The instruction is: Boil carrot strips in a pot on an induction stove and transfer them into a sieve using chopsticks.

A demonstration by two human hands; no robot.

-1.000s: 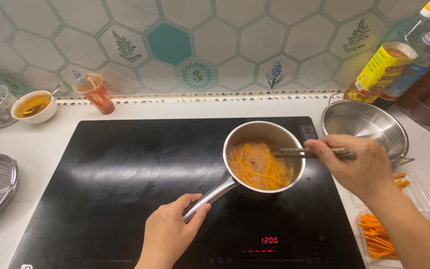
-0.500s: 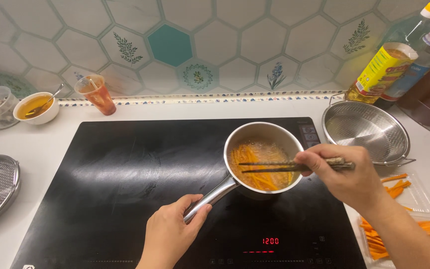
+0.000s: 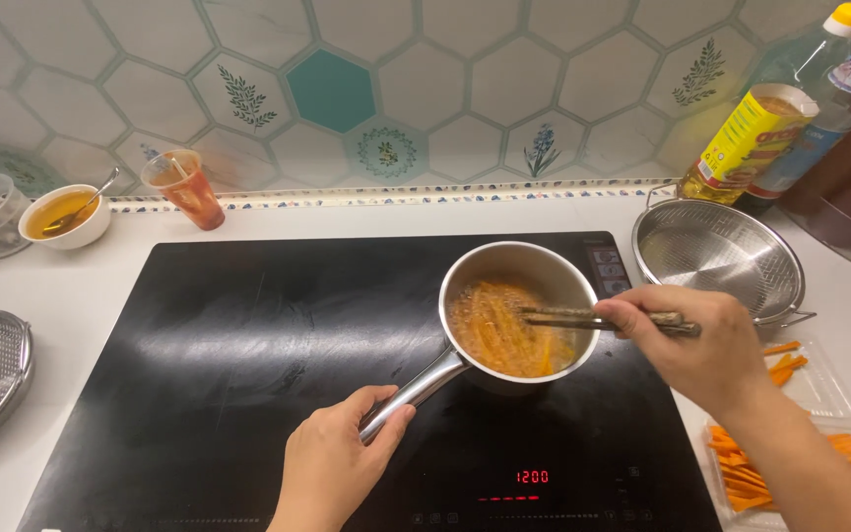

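Head view: left hand (image 3: 332, 463) gripping saucepan handle (image 3: 416, 389), right hand (image 3: 687, 345) pinching chopsticks (image 3: 583, 318), tips submerged.

Steel saucepan (image 3: 514, 271) of orange strips (image 3: 499, 330) on black hob (image 3: 248, 374); teal-accented hexagon tiles (image 3: 332, 91)

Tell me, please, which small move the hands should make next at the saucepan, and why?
Probably one more gentle stir. The right hand holds the chopsticks with tips in the bubbling orange strips, which lie bunched together, and the left hand grips the saucepan handle, steadying the saucepan.
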